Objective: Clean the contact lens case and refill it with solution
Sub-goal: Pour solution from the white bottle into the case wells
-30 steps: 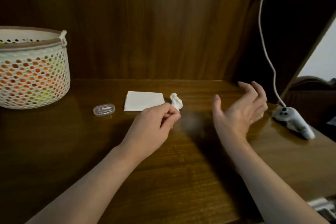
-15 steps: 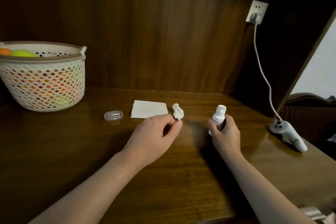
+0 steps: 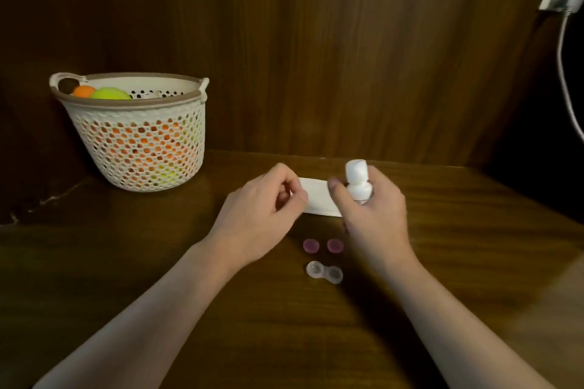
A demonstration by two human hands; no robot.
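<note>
Solution bottle (image 3: 357, 181) upright in right hand (image 3: 374, 214), above open lens case (image 3: 324, 272).

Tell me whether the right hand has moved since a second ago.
Yes. The right hand, then open and empty, now grips the bottle nearer the tissue.

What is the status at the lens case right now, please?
Right hand grips capped solution bottle; left hand curled, contents unclear. Lens case open, two purple caps beside. Nothing blocking.
</note>
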